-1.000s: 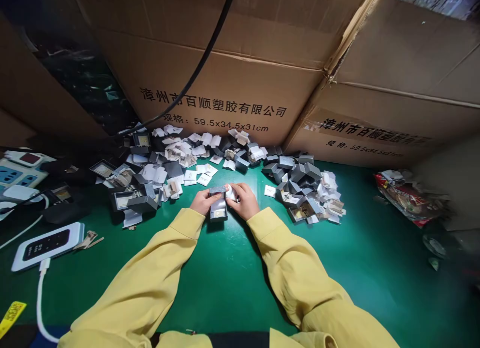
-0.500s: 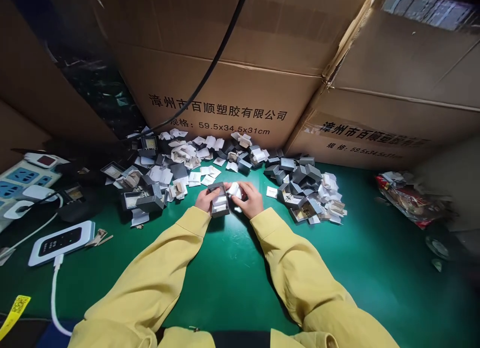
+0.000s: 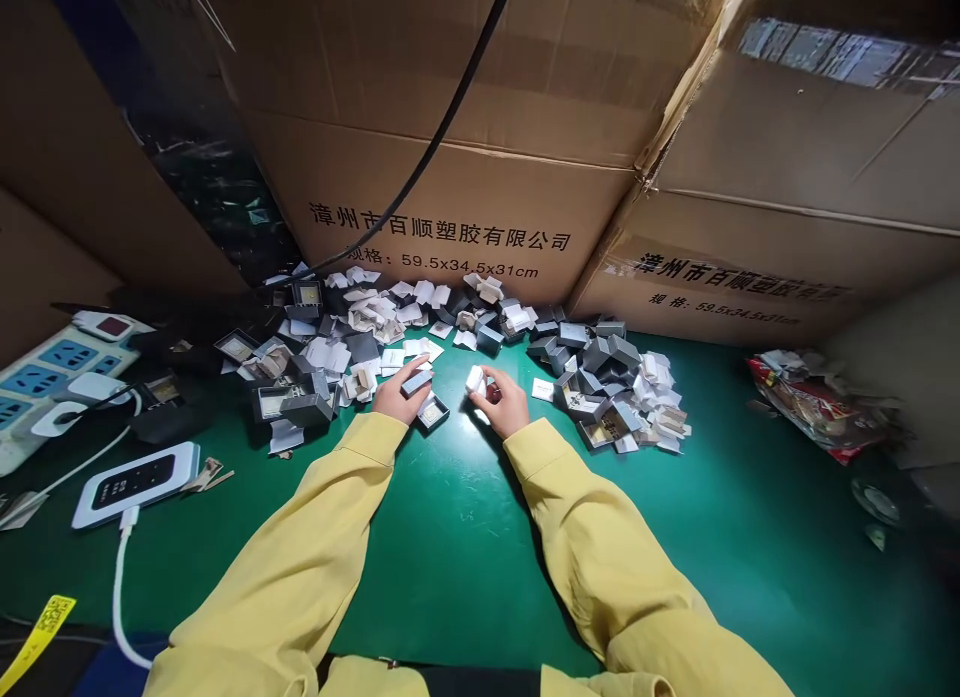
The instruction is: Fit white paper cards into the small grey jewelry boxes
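Note:
My left hand [image 3: 399, 397] is closed around a small dark grey box part [image 3: 416, 381], which looks like a lid. Just beside that hand, a small open grey box [image 3: 433, 414] with a pale insert sits low over the table; whether it is joined to the lid I cannot tell. My right hand [image 3: 504, 405] pinches a small white folded piece [image 3: 476, 379] between thumb and fingers. To the right lies a heap of grey boxes [image 3: 600, 352] mixed with white folded papers [image 3: 660, 377].
Another pile of white papers [image 3: 326, 355] and open grey boxes [image 3: 307, 409] spreads to the left. Large cartons [image 3: 450, 197] wall off the back. A power strip [image 3: 52, 377] and a white cabled device [image 3: 139, 482] lie left; a red plastic bag [image 3: 821, 402] lies right.
My hands have moved apart, the left one shifting left. The grey box, earlier upright between them, now shows as a lid part in my left hand and an open part beside it.

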### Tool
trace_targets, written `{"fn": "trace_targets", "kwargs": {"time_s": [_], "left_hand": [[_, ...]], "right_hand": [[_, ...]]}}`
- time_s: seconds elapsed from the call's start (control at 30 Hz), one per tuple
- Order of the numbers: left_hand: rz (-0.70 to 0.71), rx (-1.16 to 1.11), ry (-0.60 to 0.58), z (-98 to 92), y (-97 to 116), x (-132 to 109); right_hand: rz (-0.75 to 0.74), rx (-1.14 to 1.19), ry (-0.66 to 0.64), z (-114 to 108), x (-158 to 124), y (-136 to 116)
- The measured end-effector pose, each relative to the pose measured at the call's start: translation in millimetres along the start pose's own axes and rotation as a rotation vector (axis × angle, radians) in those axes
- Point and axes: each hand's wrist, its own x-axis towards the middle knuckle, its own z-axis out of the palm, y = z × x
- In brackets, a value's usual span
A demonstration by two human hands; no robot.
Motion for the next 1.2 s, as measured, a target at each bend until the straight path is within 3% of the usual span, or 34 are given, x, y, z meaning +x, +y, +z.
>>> {"fn": "trace_targets", "kwargs": {"time_s": [0.2,0.37,0.73,1.0,1.2], "left_hand": [[-0.035,-0.271,-0.347,-28.3,-13.3,8.4],[-0.057,-0.179,-0.498,-42.7,-22.7,17.3],[-0.006,-0.061,-0.306,-10.1,-20.3,10.5],[0.054,0.02,-0.323,-8.9,-15.8,8.3],[0.052,0.009,-0.339,-8.0,-13.8,7.8]], "right_hand": [[0.026,0.07,-0.037,-0.5,0.0,3.9],[0.008,0.052,-0.055,-0.7,0.8,2.2],[-0.074,0.043,-0.116,-2.2,-1.0,-14.5],[-0.083,0.074,-0.141,-0.2,-1.2,-18.9],[-0.061,0.043,-0.244,2.7,-1.9,-19.1]]}}
